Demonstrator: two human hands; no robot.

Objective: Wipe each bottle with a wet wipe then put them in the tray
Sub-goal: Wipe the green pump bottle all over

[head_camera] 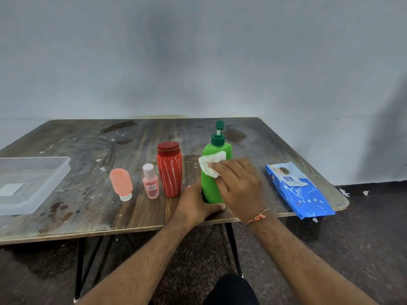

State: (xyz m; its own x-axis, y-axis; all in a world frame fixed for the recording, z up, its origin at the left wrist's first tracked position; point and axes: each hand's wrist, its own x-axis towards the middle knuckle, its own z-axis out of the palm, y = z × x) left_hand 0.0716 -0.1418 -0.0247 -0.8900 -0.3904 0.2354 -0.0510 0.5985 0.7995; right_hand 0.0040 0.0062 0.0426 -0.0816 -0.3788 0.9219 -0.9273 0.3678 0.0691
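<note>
A person's right hand [239, 183] presses a crumpled white wet wipe [211, 163] against the upper front of a green pump bottle [214, 172], the fingers curled together over the wipe. The left hand [196, 203] wraps the bottle's base from the left side, thumb lying along the wooden table [88, 194] just below it, and the bottle stands upright between the two hands. Just beyond the left hand's knuckles stands a red bottle with white streaks [170, 170], then a small pink bottle with a white cap [150, 181] and an inverted peach tube [121, 183]. Well to the left of the fingers sits a clear plastic tray [55, 172]. Right of the right hand lies a blue wet wipe pack [297, 190].
</note>
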